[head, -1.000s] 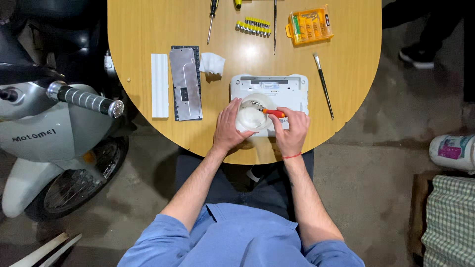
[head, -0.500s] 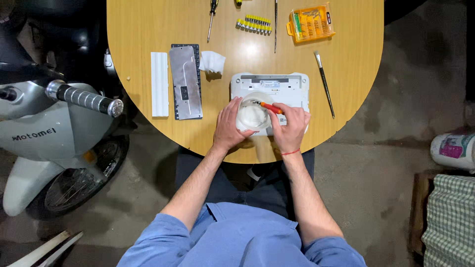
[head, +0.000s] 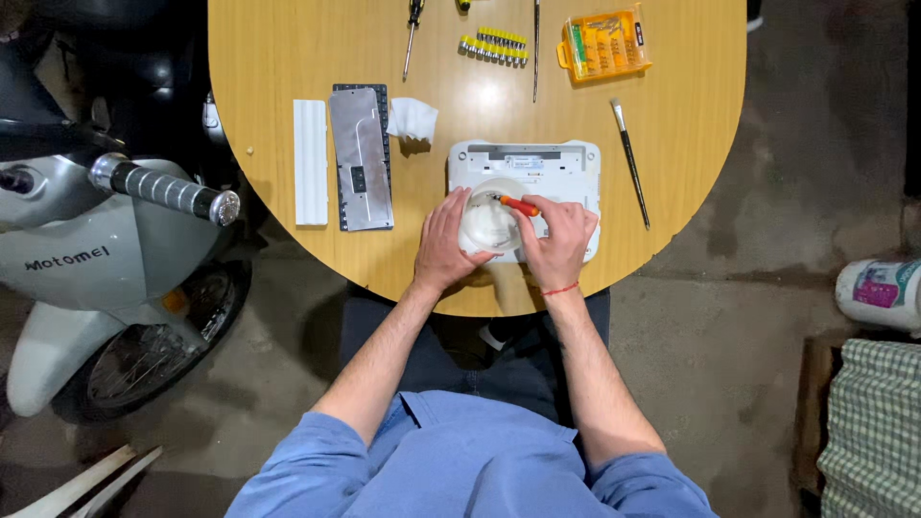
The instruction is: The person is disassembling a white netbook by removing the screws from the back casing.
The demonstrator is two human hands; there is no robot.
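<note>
A white flat device (head: 537,165) lies upside down on the round wooden table (head: 288,58). On its near left corner rests a round white translucent part (head: 486,223). My left hand (head: 443,242) grips that part from the left side. My right hand (head: 558,237) holds a small screwdriver with an orange handle (head: 519,205), its tip pointing left into the round part. A red string is tied around my right wrist.
A grey keyboard plate (head: 360,158), a white strip (head: 310,161) and a crumpled tissue (head: 413,119) lie to the left. A brush (head: 630,161), an orange bit case (head: 603,45), a bit row (head: 494,45) and screwdrivers (head: 412,31) sit farther back. A scooter (head: 106,249) stands left of the table.
The screwdriver in my right hand has swung from near the part's right edge up and over toward its top. My left hand has stayed on the round part.
</note>
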